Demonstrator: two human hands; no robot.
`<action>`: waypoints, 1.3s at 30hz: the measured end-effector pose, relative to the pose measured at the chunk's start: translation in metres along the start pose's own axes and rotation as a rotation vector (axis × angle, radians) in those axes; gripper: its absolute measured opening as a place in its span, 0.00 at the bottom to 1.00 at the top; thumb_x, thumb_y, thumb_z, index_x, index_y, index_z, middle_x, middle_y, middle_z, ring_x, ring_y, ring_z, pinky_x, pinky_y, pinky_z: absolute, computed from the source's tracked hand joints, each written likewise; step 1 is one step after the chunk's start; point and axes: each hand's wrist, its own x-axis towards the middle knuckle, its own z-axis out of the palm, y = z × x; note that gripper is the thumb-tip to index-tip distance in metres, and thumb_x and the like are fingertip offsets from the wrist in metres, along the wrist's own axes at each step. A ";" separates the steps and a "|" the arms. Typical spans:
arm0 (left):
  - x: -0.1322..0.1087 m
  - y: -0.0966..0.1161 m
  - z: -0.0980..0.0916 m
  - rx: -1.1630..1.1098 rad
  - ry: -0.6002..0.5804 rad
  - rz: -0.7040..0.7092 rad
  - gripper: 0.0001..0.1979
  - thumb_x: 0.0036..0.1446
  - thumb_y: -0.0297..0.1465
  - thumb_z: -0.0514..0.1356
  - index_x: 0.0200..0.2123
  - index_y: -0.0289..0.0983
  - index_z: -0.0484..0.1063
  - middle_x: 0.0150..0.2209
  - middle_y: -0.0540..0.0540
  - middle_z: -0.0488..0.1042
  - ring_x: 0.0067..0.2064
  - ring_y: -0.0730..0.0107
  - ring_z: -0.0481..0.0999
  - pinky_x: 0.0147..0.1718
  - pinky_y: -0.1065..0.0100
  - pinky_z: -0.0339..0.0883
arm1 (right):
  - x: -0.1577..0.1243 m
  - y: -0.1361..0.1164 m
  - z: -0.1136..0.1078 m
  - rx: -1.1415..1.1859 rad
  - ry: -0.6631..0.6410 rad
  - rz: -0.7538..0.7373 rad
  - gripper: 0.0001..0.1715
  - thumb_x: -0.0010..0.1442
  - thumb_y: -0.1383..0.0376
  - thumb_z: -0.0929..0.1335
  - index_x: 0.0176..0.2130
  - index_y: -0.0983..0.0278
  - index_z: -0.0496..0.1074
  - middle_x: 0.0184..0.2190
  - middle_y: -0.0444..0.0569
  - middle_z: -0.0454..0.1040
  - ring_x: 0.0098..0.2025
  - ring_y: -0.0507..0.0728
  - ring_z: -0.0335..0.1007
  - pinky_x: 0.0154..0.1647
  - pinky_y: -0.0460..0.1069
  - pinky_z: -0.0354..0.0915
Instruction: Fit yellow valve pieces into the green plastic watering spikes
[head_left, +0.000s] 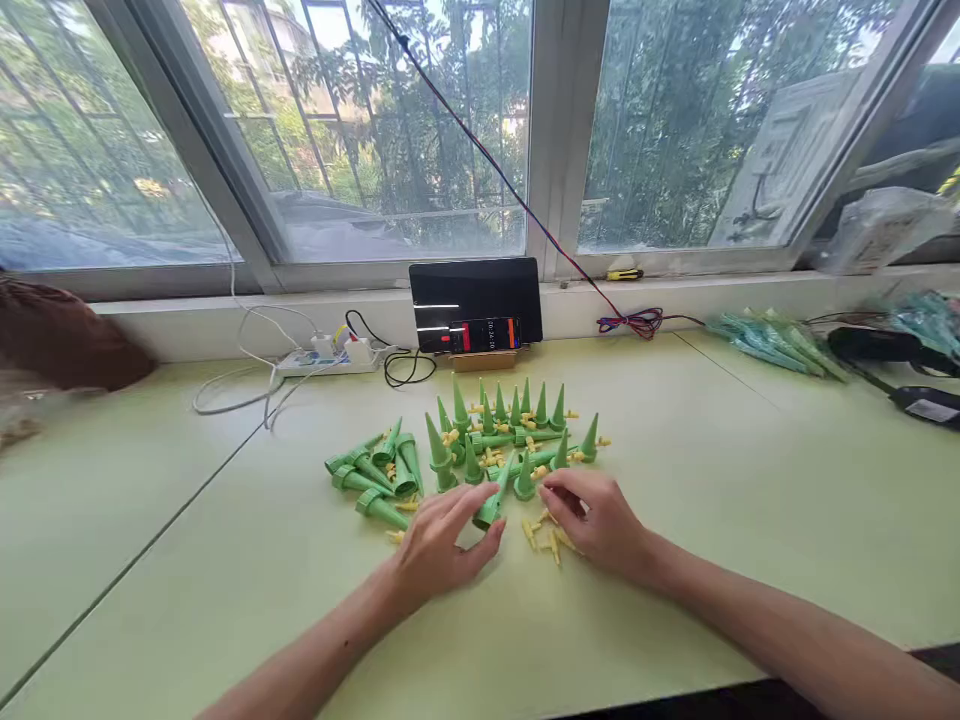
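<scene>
Between the thumb and index finger of my left hand [448, 540] is a tilted green plastic spike [491, 505], its wide hollow end toward me. My right hand [592, 512] is pinched closed just right of it; whatever its fingertips hold is hidden. Small yellow T-shaped connectors [553, 545] lie below and beside the right fingers. Behind both hands stands a cluster of upright green spikes [524, 478], with yellow connectors showing among them and a few spikes lying flat. Left of my left hand, more green spikes [364, 478] lie in a loose pile.
A dark tablet [476, 285] leans by the window wall, with a lit phone [487, 335] before it. To the left are a power strip [322, 360] and cables. Bagged items [780, 340] and black straps [892, 350] lie right. A yellow cutter [625, 275] rests on the sill.
</scene>
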 end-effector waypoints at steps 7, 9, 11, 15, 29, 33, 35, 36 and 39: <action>0.006 0.009 -0.004 -0.017 0.047 -0.110 0.14 0.60 0.30 0.62 0.49 0.38 0.69 0.29 0.53 0.77 0.20 0.77 0.70 0.25 0.73 0.68 | -0.002 -0.003 -0.004 0.022 -0.079 -0.047 0.07 0.68 0.68 0.65 0.39 0.63 0.74 0.28 0.47 0.74 0.27 0.54 0.67 0.29 0.47 0.64; 0.007 0.007 -0.003 -0.045 0.028 -0.146 0.13 0.60 0.28 0.61 0.48 0.38 0.69 0.30 0.53 0.76 0.20 0.77 0.69 0.23 0.74 0.68 | 0.000 0.000 -0.004 0.010 -0.093 -0.069 0.07 0.68 0.69 0.65 0.39 0.63 0.74 0.29 0.47 0.75 0.27 0.54 0.67 0.29 0.47 0.64; 0.008 0.005 -0.001 -0.084 0.019 -0.176 0.11 0.60 0.27 0.61 0.47 0.38 0.69 0.32 0.52 0.77 0.21 0.78 0.69 0.23 0.75 0.68 | 0.001 0.003 -0.005 -0.012 -0.112 -0.095 0.07 0.67 0.69 0.65 0.39 0.63 0.74 0.30 0.48 0.75 0.27 0.54 0.67 0.30 0.48 0.64; 0.010 0.004 0.001 -0.160 -0.010 -0.222 0.09 0.60 0.26 0.62 0.44 0.38 0.69 0.35 0.51 0.75 0.22 0.79 0.70 0.24 0.75 0.69 | 0.002 0.006 -0.007 -0.101 -0.177 -0.147 0.06 0.66 0.69 0.67 0.37 0.63 0.74 0.30 0.49 0.75 0.31 0.57 0.69 0.33 0.50 0.64; 0.006 0.008 0.007 -0.298 -0.229 -0.387 0.10 0.59 0.25 0.60 0.37 0.41 0.60 0.35 0.52 0.66 0.31 0.74 0.70 0.31 0.72 0.70 | 0.001 -0.004 -0.010 -0.255 -0.375 -0.082 0.07 0.60 0.72 0.73 0.40 0.65 0.77 0.35 0.51 0.73 0.37 0.59 0.69 0.39 0.52 0.66; 0.006 0.009 0.007 -0.248 -0.226 -0.391 0.13 0.58 0.26 0.61 0.34 0.41 0.56 0.32 0.54 0.63 0.29 0.74 0.65 0.29 0.72 0.64 | 0.001 -0.008 -0.010 -0.258 -0.391 -0.056 0.07 0.60 0.72 0.73 0.41 0.65 0.77 0.35 0.51 0.74 0.38 0.60 0.70 0.41 0.53 0.66; 0.006 0.009 0.007 -0.223 -0.230 -0.395 0.13 0.58 0.26 0.61 0.33 0.41 0.55 0.30 0.55 0.62 0.28 0.74 0.62 0.28 0.71 0.61 | 0.001 -0.009 -0.010 -0.257 -0.404 -0.042 0.07 0.60 0.72 0.73 0.42 0.65 0.76 0.36 0.51 0.74 0.38 0.60 0.70 0.41 0.54 0.66; 0.006 0.008 0.007 -0.216 -0.236 -0.397 0.13 0.58 0.26 0.60 0.33 0.41 0.55 0.30 0.55 0.61 0.27 0.74 0.61 0.27 0.71 0.60 | 0.001 -0.010 -0.009 -0.255 -0.412 -0.034 0.07 0.61 0.71 0.73 0.42 0.66 0.76 0.36 0.51 0.74 0.38 0.61 0.70 0.41 0.54 0.67; 0.005 0.008 0.007 -0.234 -0.262 -0.399 0.12 0.59 0.26 0.59 0.33 0.41 0.54 0.31 0.54 0.61 0.28 0.73 0.60 0.26 0.71 0.58 | 0.000 -0.010 -0.009 -0.248 -0.426 -0.015 0.08 0.61 0.71 0.73 0.43 0.66 0.76 0.36 0.51 0.74 0.39 0.61 0.70 0.41 0.54 0.67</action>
